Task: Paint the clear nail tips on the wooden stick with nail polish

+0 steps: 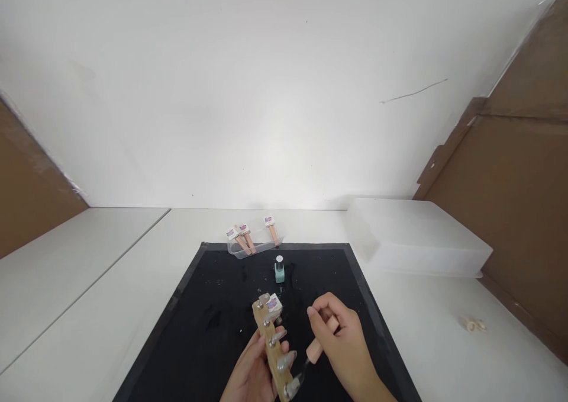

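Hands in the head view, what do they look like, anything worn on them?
The left hand and right hand are bare human hands: no gloves, rings or cables show. The right wrist has no watch or sleeve in view; the frame's lower edge cuts off the left forearm.

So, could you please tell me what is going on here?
A person's left hand holds a wooden bar fitted with a row of clear pieces. The right hand grips a pink-handled tool, its thin end close to the piece nearest the person; whether they touch is unclear. A teal bottle stands upright on the black mat beyond the hands, and farther back a clear tray holds three pink sticks.
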The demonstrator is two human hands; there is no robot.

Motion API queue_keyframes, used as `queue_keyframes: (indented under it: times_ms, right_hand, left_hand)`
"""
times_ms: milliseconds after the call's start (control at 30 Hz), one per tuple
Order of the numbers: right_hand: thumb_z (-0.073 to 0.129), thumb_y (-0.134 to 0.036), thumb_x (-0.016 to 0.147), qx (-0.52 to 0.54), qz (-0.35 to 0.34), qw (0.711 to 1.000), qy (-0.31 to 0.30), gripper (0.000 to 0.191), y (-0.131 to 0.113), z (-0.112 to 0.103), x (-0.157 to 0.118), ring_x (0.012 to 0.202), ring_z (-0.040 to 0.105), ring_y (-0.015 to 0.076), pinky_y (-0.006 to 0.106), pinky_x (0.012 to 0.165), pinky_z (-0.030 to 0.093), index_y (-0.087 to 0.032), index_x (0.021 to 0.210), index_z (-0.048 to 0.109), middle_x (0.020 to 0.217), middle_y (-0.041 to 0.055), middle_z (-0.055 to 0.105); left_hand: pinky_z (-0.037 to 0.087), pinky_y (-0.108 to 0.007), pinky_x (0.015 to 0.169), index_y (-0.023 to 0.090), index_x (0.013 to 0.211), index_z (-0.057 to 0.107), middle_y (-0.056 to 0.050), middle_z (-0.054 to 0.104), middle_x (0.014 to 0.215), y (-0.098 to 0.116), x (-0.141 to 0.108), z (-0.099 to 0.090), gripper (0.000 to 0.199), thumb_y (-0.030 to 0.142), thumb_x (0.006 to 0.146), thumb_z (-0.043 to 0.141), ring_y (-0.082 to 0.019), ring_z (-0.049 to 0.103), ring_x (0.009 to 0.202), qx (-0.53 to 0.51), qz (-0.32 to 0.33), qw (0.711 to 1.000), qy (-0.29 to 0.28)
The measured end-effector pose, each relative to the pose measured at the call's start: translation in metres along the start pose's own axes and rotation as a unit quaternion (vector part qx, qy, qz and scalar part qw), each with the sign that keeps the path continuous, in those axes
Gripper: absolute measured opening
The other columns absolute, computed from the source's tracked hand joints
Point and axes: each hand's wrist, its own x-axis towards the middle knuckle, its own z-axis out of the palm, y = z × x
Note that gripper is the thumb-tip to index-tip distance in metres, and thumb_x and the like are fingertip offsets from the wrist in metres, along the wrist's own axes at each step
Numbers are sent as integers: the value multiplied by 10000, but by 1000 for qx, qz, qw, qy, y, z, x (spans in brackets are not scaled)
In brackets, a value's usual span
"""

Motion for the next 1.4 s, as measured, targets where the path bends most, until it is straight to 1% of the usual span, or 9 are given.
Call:
queue_keyframes:
  times_ms: [367,533,767,833,933,1067,1167,1233,1400]
  right_hand:
    - [492,-312,829,-5,-8,1000,-7,236,-2,1,-2,293,501,118,192,401,305,-195,629,446,300,-64,489]
    - [497,-319,828,4,-7,1000,-13,239,-4,0,-3,298,506,117,187,404,309,-192,631,451,305,-68,483]
    - [538,-395,804,74,23,997,-14,285,-3,0,-3,317,523,125,200,452,358,-188,626,456,316,-58,515]
    - [556,-407,790,103,38,994,-15,295,-3,0,-2,317,509,118,203,455,349,-186,620,457,314,-56,518]
    - [583,-402,767,148,76,986,-19,294,-6,-1,-1,325,457,97,190,416,283,-180,614,468,331,-50,524]
    - [619,-395,742,215,118,969,-14,284,-8,-3,2,338,317,65,177,377,199,-173,630,480,357,-63,481]
    - [605,-413,768,281,142,949,-20,301,-5,-5,6,369,216,52,172,373,204,-170,640,480,394,-98,351]
    - [578,-425,798,315,158,936,-26,314,-2,-6,8,390,188,54,173,375,217,-167,645,486,428,-101,288]
    - [560,-447,815,372,174,911,-32,329,0,-7,7,395,204,53,172,376,223,-162,659,510,448,-88,300]
  left_hand:
    - [515,-341,743,116,1080,521,-67,683,840,-1,-1,2,330,108,751,546,-165,645,695,3,8,1000,6]
    - [514,-349,747,103,1089,518,-80,685,863,-1,-1,1,340,110,751,547,-174,647,707,3,7,1000,7]
    - [510,-337,755,105,1132,501,-72,689,846,-2,-1,1,393,112,743,552,-169,648,710,-6,8,1000,-4]
    - [513,-331,743,102,1127,499,-65,689,827,-1,-1,1,393,102,737,554,-162,645,692,-8,5,1000,-3]
    - [515,-330,731,101,1104,504,-63,686,825,0,0,1,379,89,730,561,-159,644,681,-6,-6,1000,-3]
    - [516,-332,732,129,1105,505,-52,688,827,2,0,0,377,89,733,555,-161,648,676,-14,-13,1000,-4]
    - [516,-335,727,121,1155,471,-50,689,812,2,0,1,428,85,736,550,-162,648,677,-19,-15,1000,-9]
    - [517,-337,724,109,1184,445,-47,688,795,2,-1,1,452,86,743,543,-160,645,671,-20,-16,1000,-9]
    - [513,-339,740,123,1213,423,-50,681,804,1,0,0,480,82,748,537,-161,645,678,-17,-12,1000,-12]
